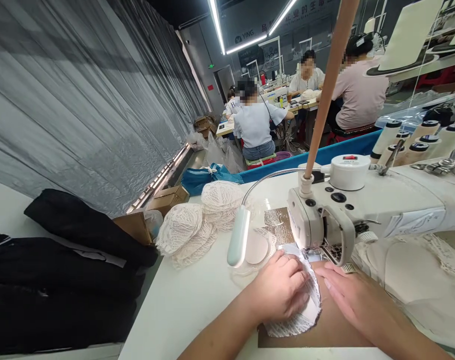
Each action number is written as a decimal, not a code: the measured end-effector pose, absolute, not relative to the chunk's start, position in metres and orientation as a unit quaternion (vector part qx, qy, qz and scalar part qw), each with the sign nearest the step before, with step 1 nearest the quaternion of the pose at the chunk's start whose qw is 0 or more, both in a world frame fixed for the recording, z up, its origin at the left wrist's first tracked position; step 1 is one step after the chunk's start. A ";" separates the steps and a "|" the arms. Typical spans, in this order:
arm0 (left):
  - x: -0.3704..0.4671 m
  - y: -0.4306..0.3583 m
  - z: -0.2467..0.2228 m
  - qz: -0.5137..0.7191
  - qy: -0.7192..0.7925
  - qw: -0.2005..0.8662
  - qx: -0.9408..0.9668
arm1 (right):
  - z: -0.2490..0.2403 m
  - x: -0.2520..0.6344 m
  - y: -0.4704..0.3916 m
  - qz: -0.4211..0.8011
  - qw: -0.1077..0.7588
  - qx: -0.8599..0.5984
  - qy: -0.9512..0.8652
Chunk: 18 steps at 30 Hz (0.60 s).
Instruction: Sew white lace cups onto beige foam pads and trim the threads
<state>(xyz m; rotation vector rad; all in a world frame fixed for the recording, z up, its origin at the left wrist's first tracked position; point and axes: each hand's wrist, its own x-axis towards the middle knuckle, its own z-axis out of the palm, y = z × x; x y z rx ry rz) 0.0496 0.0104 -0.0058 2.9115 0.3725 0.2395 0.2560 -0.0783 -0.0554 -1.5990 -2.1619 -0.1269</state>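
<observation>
A white lace cup piece (314, 300) lies under the needle area of a sewing machine (313, 220), on a brown plate (336, 327). My left hand (283, 285) rests on top of the cup piece, its fingers curled over the fabric and holding it. Just right of the piece, my right hand (340, 287) lies flat with its fingers stretched toward the presser foot, the fingertips close to the lace edge. Whether those fingertips touch the lace, I cannot tell. Beside my left hand lies another lace piece with a round beige pad (256, 248).
Stacked lace cups (180, 230) stand on the left of the white table (167, 310). A pale green lamp (238, 237) hangs beside the machine head. More beige cups (411, 270) lie at right. Thread cones (387, 137) stand behind. Several people sit at machines farther back.
</observation>
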 end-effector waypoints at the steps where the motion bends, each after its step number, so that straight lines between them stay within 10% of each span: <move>1: 0.049 0.011 -0.007 0.085 0.124 0.100 0.984 | -0.054 0.255 -0.079 -0.039 0.219 -0.576 -0.787; 18: 0.045 0.012 -0.011 0.114 0.125 0.107 0.980 | -0.047 0.244 -0.077 -0.092 0.193 -0.552 -0.806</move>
